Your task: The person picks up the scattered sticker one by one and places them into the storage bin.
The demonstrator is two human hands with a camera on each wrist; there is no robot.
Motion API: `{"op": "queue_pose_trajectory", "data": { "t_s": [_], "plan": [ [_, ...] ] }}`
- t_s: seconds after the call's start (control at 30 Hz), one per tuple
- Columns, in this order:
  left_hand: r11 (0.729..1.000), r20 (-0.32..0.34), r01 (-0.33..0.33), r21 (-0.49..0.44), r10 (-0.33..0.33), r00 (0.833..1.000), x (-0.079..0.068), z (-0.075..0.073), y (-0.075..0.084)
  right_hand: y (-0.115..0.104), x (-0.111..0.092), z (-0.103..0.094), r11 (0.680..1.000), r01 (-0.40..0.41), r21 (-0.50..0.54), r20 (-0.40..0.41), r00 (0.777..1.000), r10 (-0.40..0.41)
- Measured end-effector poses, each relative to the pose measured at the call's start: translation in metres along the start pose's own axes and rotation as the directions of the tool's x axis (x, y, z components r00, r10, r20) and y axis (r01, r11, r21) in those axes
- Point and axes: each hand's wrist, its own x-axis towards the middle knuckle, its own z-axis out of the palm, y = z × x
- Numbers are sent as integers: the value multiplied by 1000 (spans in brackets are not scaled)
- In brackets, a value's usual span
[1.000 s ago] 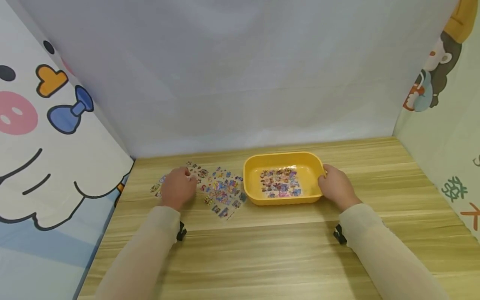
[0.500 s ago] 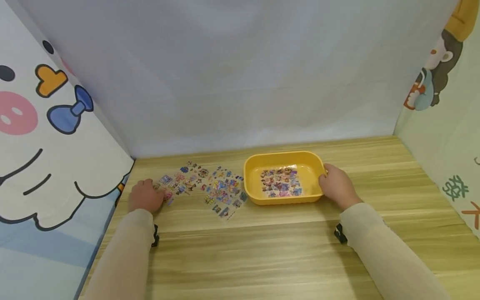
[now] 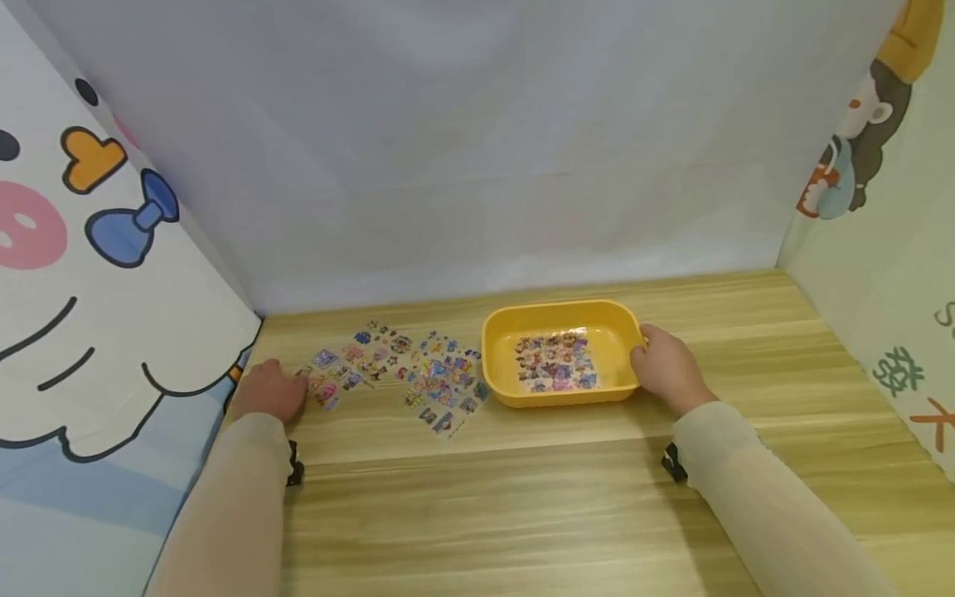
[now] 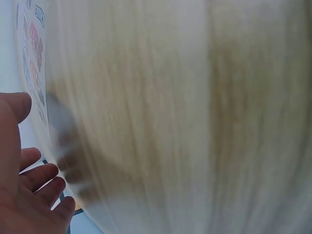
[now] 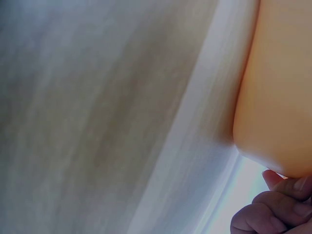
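My left hand (image 3: 269,391) is at the far left of the table, beside the left end of a sticker sheet (image 3: 346,371). In the left wrist view its fingers (image 4: 43,176) are loosely bent, the thumb apart from them and nothing between. That sheet's edge shows near the thumb. Overlapping it on the right lies a second clear sticker sheet (image 3: 445,385) with small colourful prints. My right hand (image 3: 669,369) grips the right end of a yellow plastic tub (image 3: 621,358), thumb over the rim and fingers curled beneath. Inside the tub lies another sticker sheet (image 3: 555,361).
The wood-grain table (image 3: 477,514) meets a pale cloth wall (image 3: 477,166) at the back. Cartoon-printed panels stand at the left (image 3: 119,348) and right (image 3: 880,274) sides. A black strap piece (image 3: 674,462) shows under the right sleeve.
My left hand has moved left from over the sticker sheets to the table's left side, uncovering the left sheet. The right hand stays on the tub, which keeps its place.
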Motion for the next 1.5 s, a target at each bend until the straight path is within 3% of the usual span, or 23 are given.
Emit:
{"op": "queue_pose_trajectory", "data": {
  "t_s": [0.23, 0.43, 0.87, 1.1, 1.5],
  "plan": [
    [1000, 5, 2, 27, -2, 1000, 1, -3, -6, -2, 2, 1, 1000, -8, 1, 10, 1000, 8],
    [1000, -4, 21, -8, -21, 1000, -1, -7, 0, -1, 1, 0, 1000, -5, -4, 10, 1000, 5],
    [998, 67, 56, -18, -54, 996, 0, -12, 2, 0, 1, 1, 1000, 0, -6, 7, 1000, 0],
    [995, 47, 95, 28, -96, 994, -4, -17, 11, -1, 2, 0, 1000, -6, -11, 9, 1000, 6],
    [998, 7, 55, 27, -55, 998, 2, -9, 7, 0, 1, 0, 1000, -15, -8, 18, 1000, 15]
  ]
}}
